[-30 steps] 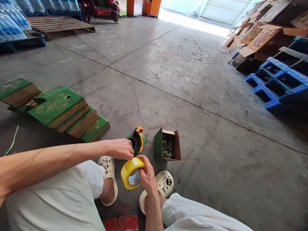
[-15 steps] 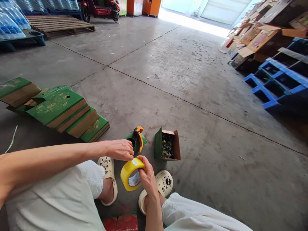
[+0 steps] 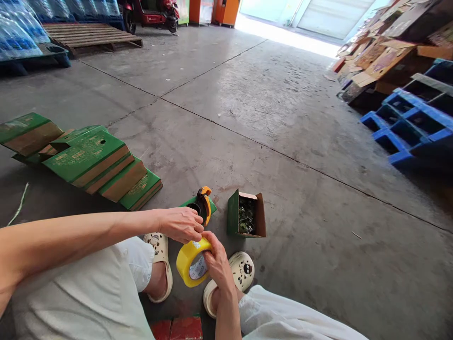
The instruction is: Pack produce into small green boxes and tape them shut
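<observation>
A yellow roll of tape hangs tilted between my feet, its white-lined core facing up and right. My right hand grips its right rim between thumb and fingers. My left hand is closed just above the roll's upper edge, fingers bent together near the right fingertips; whatever it pinches is too small to make out. Beyond it, a tape dispenser with an orange handle rests on a green piece, partly hidden by the left hand. To the right stands an open green box holding dark, shiny packets.
Flattened green cartons lie at the left. Blue pallets and piled cardboard boxes are at the right. A wooden pallet and wrapped bottles stand far left. A red object lies between my legs.
My left hand has shifted slightly right, its fingers now closer to my right fingertips over the roll. The roll has dipped a little in my right hand.
</observation>
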A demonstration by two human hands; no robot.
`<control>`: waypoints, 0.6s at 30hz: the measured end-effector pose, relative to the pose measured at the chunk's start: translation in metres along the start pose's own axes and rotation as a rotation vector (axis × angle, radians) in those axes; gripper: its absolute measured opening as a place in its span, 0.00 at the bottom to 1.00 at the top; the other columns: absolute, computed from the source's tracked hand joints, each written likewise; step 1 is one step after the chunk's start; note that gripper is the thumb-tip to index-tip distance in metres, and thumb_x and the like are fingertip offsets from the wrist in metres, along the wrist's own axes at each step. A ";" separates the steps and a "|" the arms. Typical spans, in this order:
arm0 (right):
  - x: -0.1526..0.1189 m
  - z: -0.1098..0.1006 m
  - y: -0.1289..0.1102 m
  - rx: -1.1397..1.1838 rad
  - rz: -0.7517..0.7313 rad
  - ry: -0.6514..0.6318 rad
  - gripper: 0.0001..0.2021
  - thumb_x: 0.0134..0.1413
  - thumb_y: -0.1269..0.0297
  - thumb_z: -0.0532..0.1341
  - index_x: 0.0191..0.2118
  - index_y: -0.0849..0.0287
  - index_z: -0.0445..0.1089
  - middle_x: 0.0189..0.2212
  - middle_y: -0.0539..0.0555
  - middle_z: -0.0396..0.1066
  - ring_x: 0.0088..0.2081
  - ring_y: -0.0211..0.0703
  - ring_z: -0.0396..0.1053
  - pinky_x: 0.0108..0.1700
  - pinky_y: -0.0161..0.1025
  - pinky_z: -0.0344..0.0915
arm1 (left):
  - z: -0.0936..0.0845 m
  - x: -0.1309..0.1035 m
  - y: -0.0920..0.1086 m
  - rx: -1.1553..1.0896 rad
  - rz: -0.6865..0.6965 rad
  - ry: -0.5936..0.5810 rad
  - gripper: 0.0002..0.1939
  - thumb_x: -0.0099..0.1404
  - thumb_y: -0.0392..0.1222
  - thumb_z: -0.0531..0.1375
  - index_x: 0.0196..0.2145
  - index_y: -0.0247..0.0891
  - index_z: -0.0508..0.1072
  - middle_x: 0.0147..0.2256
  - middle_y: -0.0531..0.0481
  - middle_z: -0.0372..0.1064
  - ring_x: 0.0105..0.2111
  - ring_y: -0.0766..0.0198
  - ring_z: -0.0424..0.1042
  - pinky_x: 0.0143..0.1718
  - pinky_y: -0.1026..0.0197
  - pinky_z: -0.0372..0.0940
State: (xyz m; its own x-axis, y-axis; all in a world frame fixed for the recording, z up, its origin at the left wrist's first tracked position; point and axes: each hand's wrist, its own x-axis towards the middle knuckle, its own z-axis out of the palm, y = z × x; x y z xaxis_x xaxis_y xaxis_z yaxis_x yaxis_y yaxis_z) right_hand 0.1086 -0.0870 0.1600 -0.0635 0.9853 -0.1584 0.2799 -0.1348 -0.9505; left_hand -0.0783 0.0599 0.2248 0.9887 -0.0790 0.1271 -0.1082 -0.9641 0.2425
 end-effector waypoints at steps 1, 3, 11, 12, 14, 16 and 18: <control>0.000 0.001 0.000 -0.005 -0.002 -0.013 0.20 0.44 0.72 0.52 0.44 0.56 0.72 0.39 0.52 0.74 0.41 0.47 0.70 0.45 0.38 0.64 | -0.001 0.001 0.000 -0.001 -0.006 -0.007 0.08 0.67 0.36 0.67 0.33 0.44 0.72 0.33 0.50 0.74 0.36 0.60 0.69 0.35 0.57 0.60; 0.000 0.002 0.001 -0.020 -0.003 -0.012 0.19 0.45 0.72 0.52 0.44 0.56 0.72 0.39 0.52 0.74 0.41 0.47 0.70 0.45 0.39 0.64 | -0.002 0.000 -0.001 -0.017 -0.045 -0.016 0.06 0.68 0.37 0.66 0.35 0.44 0.73 0.33 0.50 0.74 0.36 0.60 0.71 0.37 0.58 0.61; 0.002 0.003 0.011 -0.309 -0.046 0.208 0.28 0.41 0.77 0.52 0.50 0.55 0.73 0.46 0.55 0.73 0.48 0.52 0.67 0.52 0.45 0.62 | 0.012 -0.005 -0.006 -0.668 -1.014 -0.139 0.17 0.77 0.50 0.52 0.37 0.39 0.72 0.35 0.48 0.78 0.34 0.60 0.78 0.37 0.62 0.70; 0.003 0.005 0.011 -0.335 -0.057 0.237 0.28 0.41 0.78 0.52 0.50 0.55 0.72 0.46 0.55 0.73 0.48 0.52 0.67 0.52 0.45 0.62 | 0.015 -0.005 -0.004 -0.866 -1.142 -0.156 0.22 0.77 0.55 0.49 0.35 0.38 0.72 0.32 0.47 0.78 0.31 0.60 0.79 0.35 0.62 0.71; 0.003 0.009 0.009 -0.372 -0.071 0.295 0.29 0.42 0.79 0.52 0.51 0.55 0.72 0.46 0.55 0.73 0.48 0.53 0.66 0.53 0.46 0.63 | 0.019 -0.004 0.001 -1.215 -1.295 -0.153 0.29 0.73 0.66 0.52 0.35 0.36 0.72 0.31 0.45 0.78 0.29 0.59 0.79 0.33 0.60 0.73; 0.003 0.013 0.005 -0.395 -0.074 0.330 0.29 0.42 0.80 0.52 0.51 0.55 0.72 0.46 0.56 0.72 0.49 0.54 0.66 0.53 0.47 0.63 | 0.022 -0.002 0.006 -1.409 -1.354 -0.098 0.32 0.62 0.73 0.62 0.35 0.35 0.73 0.31 0.45 0.78 0.30 0.57 0.80 0.32 0.59 0.75; 0.002 0.016 0.002 -0.410 -0.069 0.335 0.29 0.43 0.80 0.52 0.51 0.54 0.72 0.47 0.56 0.72 0.49 0.55 0.66 0.53 0.48 0.64 | 0.026 -0.001 0.009 -1.482 -1.381 -0.048 0.32 0.52 0.69 0.72 0.34 0.36 0.73 0.30 0.47 0.78 0.31 0.57 0.80 0.32 0.59 0.76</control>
State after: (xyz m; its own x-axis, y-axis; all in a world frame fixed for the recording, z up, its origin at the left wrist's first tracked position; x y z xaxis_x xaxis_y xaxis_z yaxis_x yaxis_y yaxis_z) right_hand 0.0933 -0.0870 0.1536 0.1955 0.9789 0.0590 0.6414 -0.0821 -0.7628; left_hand -0.0775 0.0452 0.2022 0.4663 0.3525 -0.8113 0.6122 0.5334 0.5836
